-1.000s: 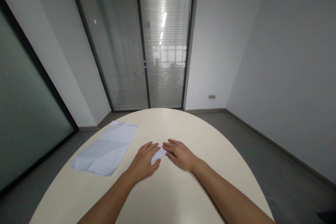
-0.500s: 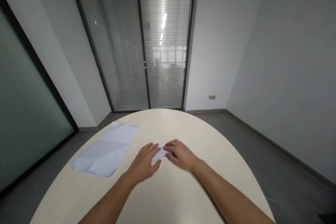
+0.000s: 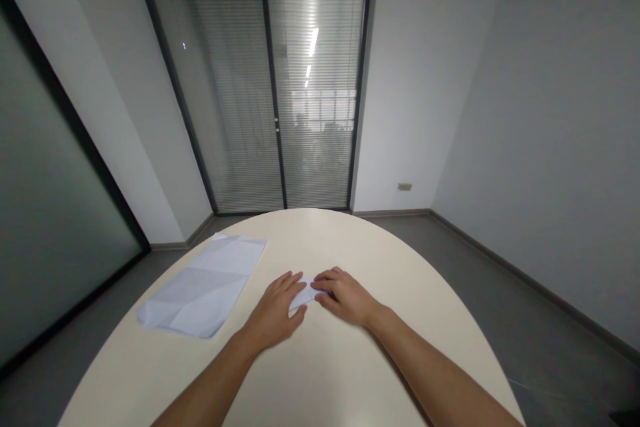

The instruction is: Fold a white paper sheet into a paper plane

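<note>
A small piece of folded white paper (image 3: 302, 296) lies on the table between my two hands, partly covered by the fingers of both. My left hand (image 3: 276, 307) rests on its left side, palm down, fingers stretched out and the thumb apart by the near edge. From the right, my right hand (image 3: 347, 295) has bent fingers on top of the paper and the thumb close below them, closed on its right end. How the paper is folded under the fingers is hidden.
Large creased white sheets of paper (image 3: 205, 290) lie on the left of the round cream table (image 3: 320, 233), near its edge. Beyond stand a dark-framed glass partition with blinds (image 3: 225, 100) and a pale wall with a socket plate (image 3: 405, 187).
</note>
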`<state>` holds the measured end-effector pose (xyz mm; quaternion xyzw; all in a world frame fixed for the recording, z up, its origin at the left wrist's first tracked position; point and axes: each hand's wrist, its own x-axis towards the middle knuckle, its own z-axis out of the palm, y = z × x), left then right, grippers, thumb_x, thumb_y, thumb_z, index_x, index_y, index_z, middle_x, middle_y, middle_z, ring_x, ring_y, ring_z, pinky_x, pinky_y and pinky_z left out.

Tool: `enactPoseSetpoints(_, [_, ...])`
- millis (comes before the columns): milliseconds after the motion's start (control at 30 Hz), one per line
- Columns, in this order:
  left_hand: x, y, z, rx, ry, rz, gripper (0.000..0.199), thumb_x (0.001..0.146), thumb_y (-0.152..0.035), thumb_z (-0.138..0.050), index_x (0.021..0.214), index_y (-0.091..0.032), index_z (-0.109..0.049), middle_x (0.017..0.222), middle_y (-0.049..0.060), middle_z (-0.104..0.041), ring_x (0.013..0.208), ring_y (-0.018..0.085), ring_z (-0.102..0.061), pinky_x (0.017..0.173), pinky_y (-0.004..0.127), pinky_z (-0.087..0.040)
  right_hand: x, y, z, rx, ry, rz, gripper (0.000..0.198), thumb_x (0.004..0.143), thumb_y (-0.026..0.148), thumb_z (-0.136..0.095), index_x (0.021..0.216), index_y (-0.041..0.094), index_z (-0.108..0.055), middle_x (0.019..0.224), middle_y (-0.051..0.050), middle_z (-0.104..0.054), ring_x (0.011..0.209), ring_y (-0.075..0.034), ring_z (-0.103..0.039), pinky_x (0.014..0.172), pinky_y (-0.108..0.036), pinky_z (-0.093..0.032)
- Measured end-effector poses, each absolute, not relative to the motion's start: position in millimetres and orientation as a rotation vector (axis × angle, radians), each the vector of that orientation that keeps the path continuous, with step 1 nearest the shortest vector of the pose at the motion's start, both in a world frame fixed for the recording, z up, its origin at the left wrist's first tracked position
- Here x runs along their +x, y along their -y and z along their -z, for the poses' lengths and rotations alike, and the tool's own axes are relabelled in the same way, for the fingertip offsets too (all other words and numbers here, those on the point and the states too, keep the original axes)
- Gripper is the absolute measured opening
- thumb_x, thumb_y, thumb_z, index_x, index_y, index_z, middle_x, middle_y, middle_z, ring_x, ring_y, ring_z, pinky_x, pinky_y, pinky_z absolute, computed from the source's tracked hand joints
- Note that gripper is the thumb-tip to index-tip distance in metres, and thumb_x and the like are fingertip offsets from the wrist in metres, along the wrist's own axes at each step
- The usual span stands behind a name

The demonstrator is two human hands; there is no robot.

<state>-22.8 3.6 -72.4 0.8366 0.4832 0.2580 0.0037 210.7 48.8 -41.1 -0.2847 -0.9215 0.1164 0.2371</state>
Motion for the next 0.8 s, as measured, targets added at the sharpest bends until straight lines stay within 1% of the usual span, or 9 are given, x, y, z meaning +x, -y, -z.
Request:
enactPoseSetpoints(200, [-22.8,-4.2,71.4,2.611,-1.504,-0.771,0.045,0.091,-0.030,-0.056,0.135,-0.023,-0.056,0.143,0.007,-0.057,0.135,0.028,-0.048,0.116,0.051,-0.038,211.9,-48.4,40.0,-0.770,2.529,-0.350,0.031,0.098,0.036,-0.056,0.121,0.022,-0.070,0.115,-0.009,-0.070,0.106,-0.023,-0.059,0.096,-0.037,-0.044])
enactPoseSetpoints(400, [-22.2,-3.5,70.3,2.607,-1.510,-0.791,0.045,0.090,-0.027,-0.056,0.135,-0.022,-0.056,0.141,0.008,-0.058,0.133,0.027,-0.049,0.115,0.052,-0.039,211.3,-47.6,38.4,-0.768,2.542,-0.335,0.032,0.099,0.037,-0.054,0.122,0.022,-0.070,0.116,-0.009,-0.070,0.105,-0.023,-0.060,0.095,-0.037,-0.044])
enactPoseSetpoints(633, [-22.0,-4.1,71.0,2.597,-1.563,-0.774,0.041,0.092,-0.030,-0.057,0.132,-0.021,-0.059,0.142,0.007,-0.059,0.133,0.028,-0.050,0.114,0.051,-0.040,211.7,-49.2,37.0,-0.818,2.544,-0.310,0.031,0.098,0.041,-0.056,0.117,0.023,-0.072,0.113,-0.008,-0.072,0.103,-0.022,-0.061,0.093,-0.035,-0.044])
enactPoseSetpoints(800, [-22.1,-3.7,70.0,2.596,-1.580,-0.760,0.040,0.092,-0.033,-0.058,0.131,-0.022,-0.061,0.141,0.006,-0.059,0.133,0.029,-0.050,0.113,0.051,-0.040,214.5,-51.4,36.3,-0.803,2.556,-0.273,0.029,0.099,0.039,-0.054,0.114,0.023,-0.074,0.114,-0.007,-0.073,0.100,-0.022,-0.062,0.091,-0.035,-0.044])
